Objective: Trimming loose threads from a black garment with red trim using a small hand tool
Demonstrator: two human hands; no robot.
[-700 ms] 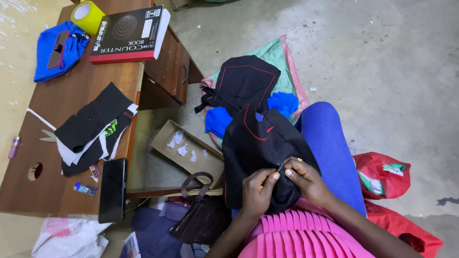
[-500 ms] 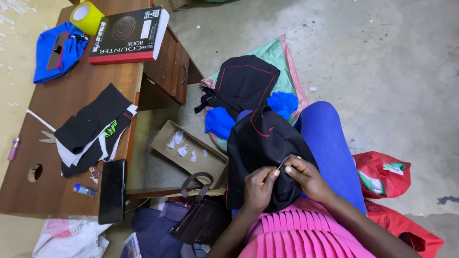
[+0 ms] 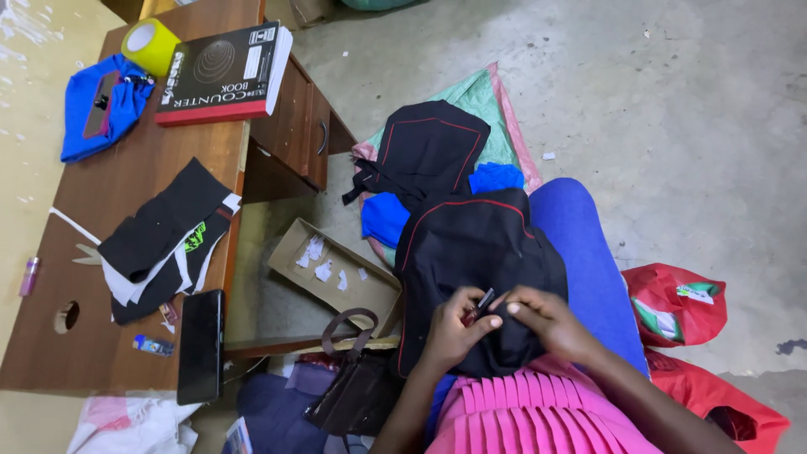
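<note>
A black garment with red piping (image 3: 471, 261) lies over my lap. My left hand (image 3: 454, 332) pinches its cloth near the lower edge. My right hand (image 3: 546, 319) meets it from the right, and a small dark tool (image 3: 485, 298) sticks up between the fingertips of both hands; which hand grips it I cannot tell. Another black piece with red piping (image 3: 429, 151) lies farther out on the floor, over blue cloth (image 3: 387, 219).
A wooden desk (image 3: 101, 336) at left carries black fabric pieces (image 3: 164, 235), a black phone (image 3: 200, 346), a thick book (image 3: 220, 71), a yellow tape roll (image 3: 151, 44) and blue cloth (image 3: 101, 105). An open cardboard box (image 3: 336, 273), a brown bag (image 3: 357, 387) and red bags (image 3: 672, 307) lie around me.
My hands stay together on the black garment, with only small finger movement. The garment has shifted slightly on my lap.
</note>
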